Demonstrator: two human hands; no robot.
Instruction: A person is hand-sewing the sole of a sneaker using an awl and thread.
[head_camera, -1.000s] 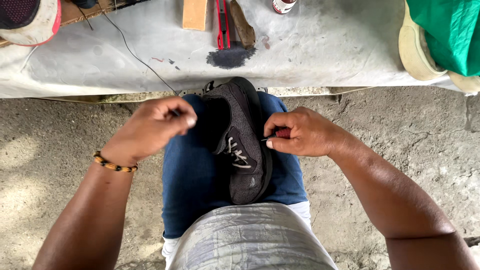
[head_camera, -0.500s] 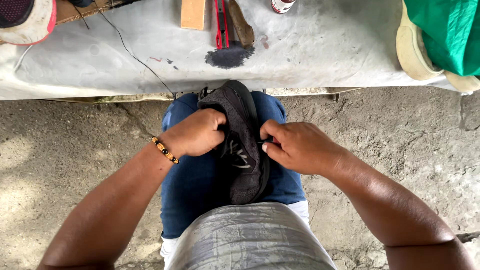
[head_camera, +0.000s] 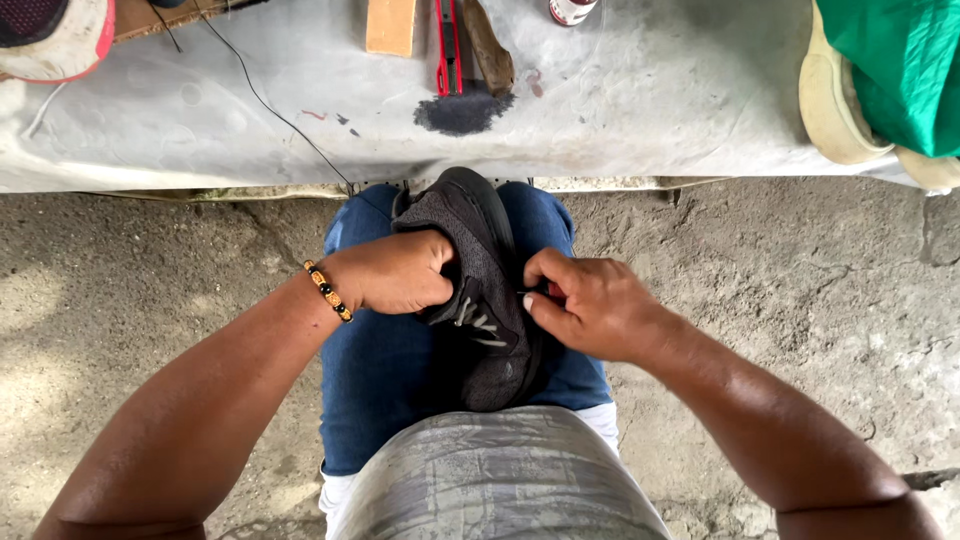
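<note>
Black knit shoe (head_camera: 480, 290) lies on our lap between the knees, and our left hand (head_camera: 395, 272) has now moved in to clamp its side while our right hand (head_camera: 590, 305) stays pinched on the lace (head_camera: 478, 322) by the desk (head_camera: 650, 110).

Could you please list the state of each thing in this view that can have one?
Dark grey knit shoe: lying on the lap, gripped from both sides.
Left hand: closed over the shoe's left side.
Right hand: fingers pinched at the shoe's right edge.
Beaded orange and black bracelet: worn on the left wrist.
Grey cloth-covered bench: stained with a dark patch.
</note>
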